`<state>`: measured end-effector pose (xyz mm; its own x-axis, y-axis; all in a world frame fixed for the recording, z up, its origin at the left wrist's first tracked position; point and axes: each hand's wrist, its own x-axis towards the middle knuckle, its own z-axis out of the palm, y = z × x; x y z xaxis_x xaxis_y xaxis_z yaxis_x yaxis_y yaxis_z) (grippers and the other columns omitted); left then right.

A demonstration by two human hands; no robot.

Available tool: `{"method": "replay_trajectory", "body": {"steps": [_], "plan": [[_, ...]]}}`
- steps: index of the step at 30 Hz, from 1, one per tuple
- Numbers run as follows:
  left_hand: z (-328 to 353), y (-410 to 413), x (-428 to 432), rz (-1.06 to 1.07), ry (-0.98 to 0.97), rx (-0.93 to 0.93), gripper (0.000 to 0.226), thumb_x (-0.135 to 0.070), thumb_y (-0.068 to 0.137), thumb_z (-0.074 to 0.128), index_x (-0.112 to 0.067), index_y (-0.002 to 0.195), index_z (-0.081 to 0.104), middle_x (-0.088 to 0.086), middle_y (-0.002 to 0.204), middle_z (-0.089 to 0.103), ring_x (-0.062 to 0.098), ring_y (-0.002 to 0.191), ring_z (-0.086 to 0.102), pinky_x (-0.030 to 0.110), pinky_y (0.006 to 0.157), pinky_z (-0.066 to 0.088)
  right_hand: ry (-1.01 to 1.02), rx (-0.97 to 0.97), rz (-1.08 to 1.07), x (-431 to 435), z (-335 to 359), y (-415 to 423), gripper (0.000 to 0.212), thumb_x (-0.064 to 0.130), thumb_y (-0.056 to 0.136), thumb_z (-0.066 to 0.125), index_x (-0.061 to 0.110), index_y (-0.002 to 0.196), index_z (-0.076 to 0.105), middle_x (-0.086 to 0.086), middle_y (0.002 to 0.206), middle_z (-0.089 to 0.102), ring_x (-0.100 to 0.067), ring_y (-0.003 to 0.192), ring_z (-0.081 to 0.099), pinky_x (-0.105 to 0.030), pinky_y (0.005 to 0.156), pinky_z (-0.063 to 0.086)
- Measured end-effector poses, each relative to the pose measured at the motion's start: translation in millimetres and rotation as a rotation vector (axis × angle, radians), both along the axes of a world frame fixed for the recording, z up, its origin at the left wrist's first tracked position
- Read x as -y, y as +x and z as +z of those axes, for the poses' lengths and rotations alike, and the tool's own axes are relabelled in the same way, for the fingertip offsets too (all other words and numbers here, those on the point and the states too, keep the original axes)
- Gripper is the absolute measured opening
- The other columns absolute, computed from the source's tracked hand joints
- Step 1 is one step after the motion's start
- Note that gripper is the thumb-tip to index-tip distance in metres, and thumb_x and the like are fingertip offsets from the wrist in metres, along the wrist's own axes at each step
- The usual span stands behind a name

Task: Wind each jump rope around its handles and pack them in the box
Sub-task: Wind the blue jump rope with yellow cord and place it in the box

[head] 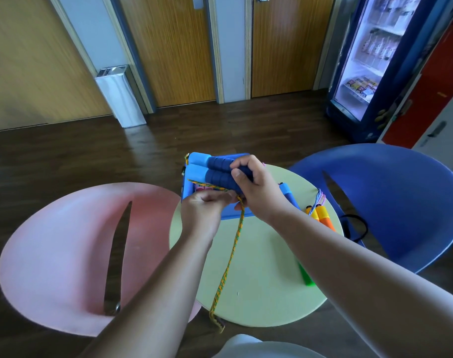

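Dark wood flooring is backed by wooden doors, and a round pale green table is set between a pink chair on the left and a blue chair on the right. Above the table's far edge, a braided rope of yellow, green and orange is pinched by the left hand, whose fingers are curled round it. From there the rope is draped down across the table and over its near edge. One strand is laid across the paired handles. These are of dark blue ribbed foam with lighter blue ends, and they are held side by side and gripped at one end by the right hand. A blue box is seen at the table's far edge, just beneath both hands. Further right, a blue handle, two orange handles and a green handle are seen lying on the table. Print on the goods in the lit fridge is too blurred to be read.
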<state>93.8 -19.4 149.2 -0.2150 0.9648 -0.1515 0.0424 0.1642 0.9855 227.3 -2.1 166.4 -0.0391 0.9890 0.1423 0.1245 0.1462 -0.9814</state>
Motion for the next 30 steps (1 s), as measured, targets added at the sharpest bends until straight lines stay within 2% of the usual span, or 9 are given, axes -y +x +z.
{"method": "replay_trajectory", "body": {"steps": [3,6,9,11,14,18,23,26,30], "plan": [[-1.1,-3.6,2.2,-0.050,-0.047,-0.026,0.023,-0.025,0.078,0.086,-0.020,0.067,0.067,-0.010,0.066,0.064,0.008,0.059,0.054,0.029,0.062,0.045,-0.015,-0.017,0.037,1.3,-4.4,5.0,0.007,0.016,0.107,0.051,0.021,0.106,0.056,0.003,0.073,0.056,-0.016,0.053,0.053,-0.029,0.050,0.046],[-4.7,-19.5,4.2,-0.036,-0.133,0.012,0.037,-0.027,0.077,0.086,-0.018,0.089,0.052,0.003,0.087,0.056,0.017,0.068,0.057,0.030,0.053,0.051,-0.071,-0.037,0.039,4.4,-4.4,13.4,0.011,0.020,0.107,0.052,0.027,0.101,0.058,0.001,0.083,0.052,-0.015,0.054,0.049,-0.024,0.052,0.044],[0.5,-41.7,4.0,0.096,-0.089,0.227,0.023,-0.024,0.095,0.069,-0.022,0.106,0.048,0.010,0.108,0.057,0.019,0.059,0.059,0.028,0.042,0.048,-0.116,-0.059,0.067,6.1,-2.0,22.4,0.022,0.022,0.107,0.052,0.038,0.094,0.060,-0.002,0.091,0.048,-0.021,0.065,0.047,-0.025,0.056,0.047],[8.7,-53.1,0.7,0.084,-0.024,0.310,0.022,-0.036,0.100,0.062,-0.032,0.119,0.052,0.011,0.117,0.061,0.022,0.055,0.062,0.029,0.043,0.049,-0.138,-0.055,0.097,7.0,0.7,27.5,0.022,0.024,0.107,0.053,0.038,0.094,0.061,-0.005,0.094,0.048,-0.022,0.066,0.049,-0.029,0.060,0.049],[22.3,-55.2,-8.0,-0.049,0.001,0.234,0.050,-0.063,0.092,0.061,-0.044,0.137,0.050,0.006,0.133,0.062,0.027,0.055,0.066,0.032,0.046,0.053,-0.152,-0.040,0.149,11.3,4.9,30.1,0.013,0.024,0.107,0.054,0.032,0.099,0.061,-0.006,0.095,0.048,-0.023,0.066,0.051,-0.030,0.060,0.049],[35.7,-44.0,-11.9,-0.054,0.027,0.040,0.030,-0.052,0.096,0.067,-0.030,0.117,0.065,0.011,0.110,0.065,0.024,0.042,0.054,0.030,0.044,0.048,-0.158,-0.047,0.211,16.7,12.4,30.4,0.011,0.021,0.107,0.055,0.027,0.101,0.061,-0.004,0.098,0.046,-0.024,0.071,0.047,-0.031,0.061,0.050],[30.4,-43.3,-2.8,-0.062,0.101,0.061,0.017,-0.030,0.096,0.072,-0.017,0.104,0.064,0.006,0.085,0.053,0.022,0.049,0.042,0.026,0.044,0.032,-0.286,-0.230,0.427,23.8,23.5,53.6,0.012,0.016,0.097,0.066,0.021,0.104,0.058,-0.015,0.106,0.052,-0.028,0.065,0.053,-0.031,0.053,0.046],[29.7,-41.1,3.1,-0.092,0.146,0.088,0.011,-0.026,0.097,0.071,-0.018,0.101,0.064,0.006,0.080,0.052,0.023,0.053,0.040,0.025,0.044,0.028,-0.334,-0.286,0.503,29.8,26.7,64.2,0.019,0.013,0.090,0.069,0.020,0.102,0.056,-0.015,0.108,0.052,-0.028,0.063,0.054,-0.028,0.050,0.046],[28.6,-35.2,9.8,-0.113,0.157,0.117,0.009,-0.031,0.092,0.073,-0.026,0.094,0.066,0.011,0.089,0.047,0.029,0.064,0.037,0.026,0.045,0.027,-0.393,-0.341,0.546,32.9,25.9,74.6,0.017,0.011,0.089,0.068,0.020,0.095,0.056,-0.017,0.108,0.052,-0.027,0.062,0.052,-0.027,0.048,0.045]]}}
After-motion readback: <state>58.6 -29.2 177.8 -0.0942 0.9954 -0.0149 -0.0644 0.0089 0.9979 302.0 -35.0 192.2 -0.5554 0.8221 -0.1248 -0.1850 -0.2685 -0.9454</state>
